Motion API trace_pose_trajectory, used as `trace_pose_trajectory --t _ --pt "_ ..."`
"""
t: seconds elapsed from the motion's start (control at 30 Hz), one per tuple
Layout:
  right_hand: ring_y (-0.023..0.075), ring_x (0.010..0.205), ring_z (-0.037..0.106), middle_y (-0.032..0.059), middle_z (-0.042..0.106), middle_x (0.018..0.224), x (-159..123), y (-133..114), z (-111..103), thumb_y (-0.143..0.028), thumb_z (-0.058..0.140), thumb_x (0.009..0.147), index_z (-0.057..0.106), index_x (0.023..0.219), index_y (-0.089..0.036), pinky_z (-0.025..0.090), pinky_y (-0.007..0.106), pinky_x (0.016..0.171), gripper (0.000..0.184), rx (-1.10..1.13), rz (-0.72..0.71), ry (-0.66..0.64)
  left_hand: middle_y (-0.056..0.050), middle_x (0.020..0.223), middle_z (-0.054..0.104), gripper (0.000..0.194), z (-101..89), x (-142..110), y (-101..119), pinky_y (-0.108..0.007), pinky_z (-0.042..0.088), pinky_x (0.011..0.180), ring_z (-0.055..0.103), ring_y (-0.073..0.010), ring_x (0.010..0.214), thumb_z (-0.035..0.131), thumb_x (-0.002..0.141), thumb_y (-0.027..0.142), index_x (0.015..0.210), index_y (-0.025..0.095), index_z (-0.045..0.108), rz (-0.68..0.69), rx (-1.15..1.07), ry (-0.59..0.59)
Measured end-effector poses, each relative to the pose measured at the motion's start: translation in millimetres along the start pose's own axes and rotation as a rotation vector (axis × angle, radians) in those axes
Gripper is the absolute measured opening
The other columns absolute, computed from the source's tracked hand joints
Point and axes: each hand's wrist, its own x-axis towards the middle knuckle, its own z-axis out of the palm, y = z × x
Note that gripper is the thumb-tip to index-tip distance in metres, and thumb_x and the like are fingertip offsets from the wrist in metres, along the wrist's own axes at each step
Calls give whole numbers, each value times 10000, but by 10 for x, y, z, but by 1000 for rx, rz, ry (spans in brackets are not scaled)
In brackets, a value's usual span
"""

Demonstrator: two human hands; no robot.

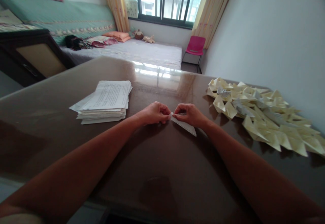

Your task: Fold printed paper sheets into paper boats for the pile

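Observation:
Both of my hands meet over the middle of the table at a small folded piece of printed paper [186,126]. My left hand [156,112] pinches the paper's left tip between thumb and fingers. Close beside it, my right hand [189,114] grips the same piece from above, its fingers covering the upper part. A pointed flap of the paper sticks out below my right hand, toward the lower right. How the covered part is folded cannot be seen.
A stack of printed sheets [106,97] lies to the left on the glossy brown table [142,170]. At the right spreads a pile of folded cream paper shapes [261,112], some printed. Beyond the table are a bed [152,53] and a pink chair [196,45].

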Motion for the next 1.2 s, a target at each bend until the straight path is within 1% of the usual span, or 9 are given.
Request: trace_pose_trajectory --t 0.1,0.17,0.27,0.37,0.47,0.63,0.77,1.07,1.2 --pt "122 658 565 10 654 726 8 33 13 -322 667 743 637 765 -161 433 232 611 166 61 -17 11 8 618 625 155 41 17 -16 -165 426 432 578 -98 525 612 720 229 835 133 651 3 -28 54" --pt "120 666 558 8 646 745 11 45 25 -332 682 736 632 836 -162 440 231 614 205 123 -34 10 15 604 614 125 66 28 -25 -164 425 424 565 -93 510 605 717 215 807 138 644 16 -34 78" --pt "116 647 538 8 628 718 11 43 41 -371 671 759 640 818 -155 432 231 595 226 175 -35 -6 19 602 606 118 91 35 -24 -163 419 412 540 -85 492 622 714 221 798 140 638 23 -51 98" --pt "105 614 504 -1 594 671 13 36 41 -385 658 773 629 744 -150 411 226 569 238 213 -36 19 10 615 604 145 99 33 -8 -161 414 405 542 -89 506 632 736 257 815 136 626 -24 -90 124" --pt "98 604 493 -10 579 667 17 38 34 -386 663 771 621 752 -152 405 221 561 239 273 -35 51 3 607 600 197 91 24 3 -152 389 398 536 -84 504 626 770 322 812 129 629 -70 -120 103" --pt "113 643 539 12 635 724 20 39 46 -362 654 782 674 832 -147 437 234 607 222 325 -24 32 9 586 597 204 85 13 18 -144 358 394 507 -68 478 634 777 330 795 126 637 -100 -163 95" --pt "110 637 549 12 647 726 22 37 59 -343 658 776 668 810 -146 440 227 600 200 378 -6 53 11 573 603 185 94 12 47 -144 336 391 508 -67 473 635 778 311 778 126 635 -121 -190 116" --pt "99 614 529 7 637 705 20 34 72 -339 654 785 666 792 -144 420 213 570 196 363 -18 83 10 545 608 252 83 -2 102 -160 297 405 484 -59 454 688 729 364 696 120 635 -135 -225 118" --pt "111 635 554 13 659 723 9 45 42 -329 643 797 690 801 -153 424 210 560 182 264 -49 86 6 551 612 239 57 -8 109 -158 279 412 499 -62 480 696 708 350 693 121 630 -146 -267 102"
